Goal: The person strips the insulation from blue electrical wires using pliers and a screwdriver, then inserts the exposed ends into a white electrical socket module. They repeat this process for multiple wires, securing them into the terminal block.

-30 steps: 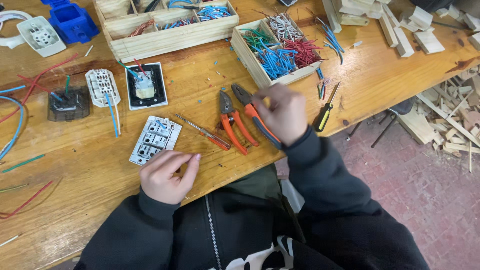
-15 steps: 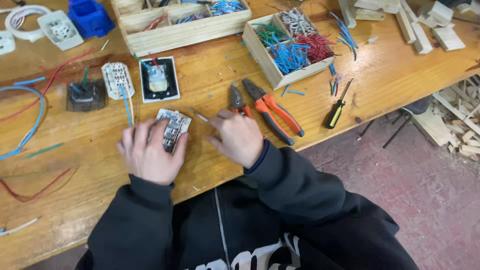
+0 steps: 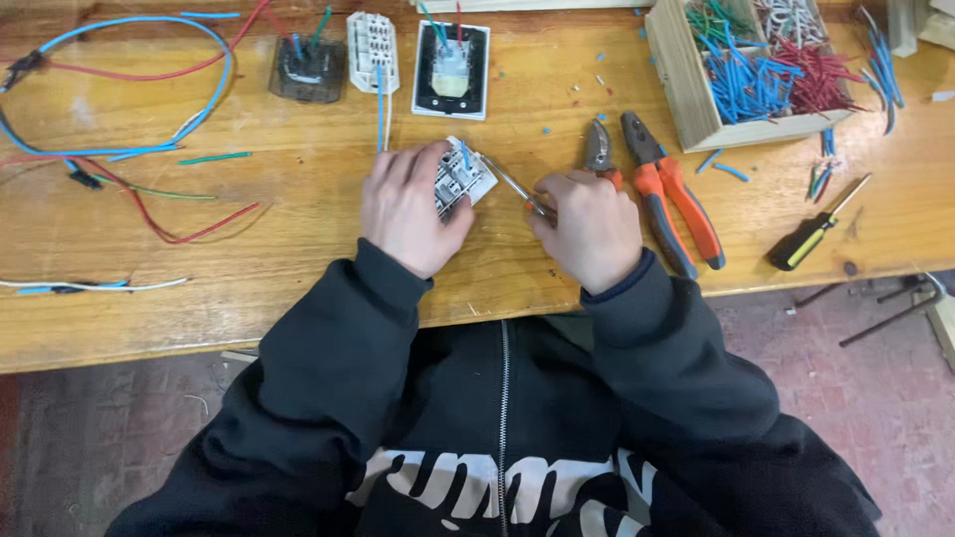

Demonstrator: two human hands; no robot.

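My left hand (image 3: 408, 209) grips a white switch module (image 3: 460, 177) tilted up off the wooden workbench (image 3: 298, 259), with a short blue wire stub sticking from it. My right hand (image 3: 587, 227) is closed around a thin screwdriver (image 3: 512, 184) whose metal shaft points at the module's right edge. Both hands rest near the bench's front edge, in dark hoodie sleeves.
Orange-handled pliers (image 3: 671, 194) and smaller cutters (image 3: 600, 151) lie right of my right hand. A black-and-yellow screwdriver (image 3: 811, 237) lies farther right. A wooden box of blue, red and green wire pieces (image 3: 761, 70) stands behind. Other switch modules (image 3: 451, 70) and loose wires (image 3: 129, 149) lie left.
My right hand left the pliers, came left and now holds a screwdriver at the module. My left hand picked the white module up off the bench.
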